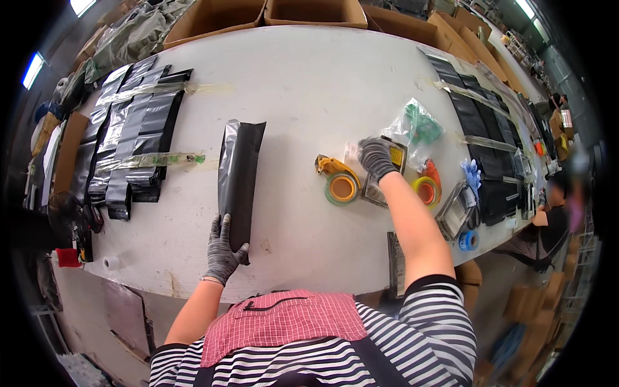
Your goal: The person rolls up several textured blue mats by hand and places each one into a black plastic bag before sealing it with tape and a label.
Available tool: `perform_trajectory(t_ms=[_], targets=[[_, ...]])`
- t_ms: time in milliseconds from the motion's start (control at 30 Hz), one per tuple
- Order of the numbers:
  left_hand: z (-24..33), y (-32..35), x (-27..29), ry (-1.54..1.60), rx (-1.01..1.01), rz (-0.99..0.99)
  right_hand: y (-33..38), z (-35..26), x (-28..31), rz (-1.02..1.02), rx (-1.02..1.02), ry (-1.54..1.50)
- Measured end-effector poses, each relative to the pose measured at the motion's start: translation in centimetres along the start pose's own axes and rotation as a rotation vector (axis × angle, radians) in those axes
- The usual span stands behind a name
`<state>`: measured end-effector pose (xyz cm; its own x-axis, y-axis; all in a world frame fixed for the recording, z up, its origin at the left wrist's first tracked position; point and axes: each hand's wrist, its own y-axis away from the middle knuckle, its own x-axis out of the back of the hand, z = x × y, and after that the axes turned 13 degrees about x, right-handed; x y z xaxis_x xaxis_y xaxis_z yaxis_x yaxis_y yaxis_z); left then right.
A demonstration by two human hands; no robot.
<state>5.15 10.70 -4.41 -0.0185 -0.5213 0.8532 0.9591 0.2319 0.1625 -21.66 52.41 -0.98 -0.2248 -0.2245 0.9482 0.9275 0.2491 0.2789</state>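
A long, flat black plastic package (pixel 240 174) lies lengthwise on the white table. My left hand (pixel 225 255), in a grey striped glove, grips its near end, fingers on top and thumb at the right edge. My right hand (pixel 379 158), gloved alike, is over a shallow dark-edged box (pixel 396 157) with a yellow label. Its fingers curl downward, slightly blurred; what they pinch, if anything, is hidden. Just left of it lies a yellow tape dispenser (pixel 338 184) with a green-edged roll. Toward the right is a red tape dispenser (pixel 428 184) with a yellow roll.
Black packages (pixel 138 138) lie taped in rows at the left, with more black packages (pixel 483 122) at the right. A clear bag (pixel 416 126) with green contents, a clear-topped case (pixel 456 209) and blue tape (pixel 469 240) lie rightward. Cardboard boxes (pixel 316 13) line the far edge. Someone (pixel 551 219) works at far right.
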Motion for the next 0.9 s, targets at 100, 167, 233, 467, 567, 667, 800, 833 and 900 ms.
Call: perform_trajectory(t_ms=[100,167,233,467,567,667,800,833,900], targets=[[1.6,0.0,1.8,-0.187,0.022,-0.012,3.8,1.9,1.2,0.641,0.111,-0.609],[1.7,0.0,2.7,-0.173,-0.101,0.102,7.3,-0.6,5.1,0.497,0.105,-1.081],[4.7,-0.3,4.9,0.062,-0.202,0.057,11.8,-4.2,7.7,0.308,0.150,-1.596],[11.8,2.7,10.0,0.896,-0.408,-0.777,20.6,-14.0,11.6,-0.058,0.292,-1.650],[9.9,3.6,11.0,0.830,-0.402,-0.812,22.8,-16.1,12.3,0.126,0.171,-1.671],[8.4,4.9,11.8,0.942,-0.252,-0.739,23.8,-17.4,11.4,0.455,-0.004,-1.835],[8.1,5.8,13.2,1.134,-0.081,-0.609,27.3,-21.0,10.5,0.205,0.122,-1.886],[7.9,5.9,13.2,1.159,-0.107,-0.563,28.0,-22.0,10.5,0.162,0.145,-1.928],[7.3,5.8,13.3,1.135,-0.077,-0.529,28.8,-23.7,10.6,0.114,0.139,-1.934]])
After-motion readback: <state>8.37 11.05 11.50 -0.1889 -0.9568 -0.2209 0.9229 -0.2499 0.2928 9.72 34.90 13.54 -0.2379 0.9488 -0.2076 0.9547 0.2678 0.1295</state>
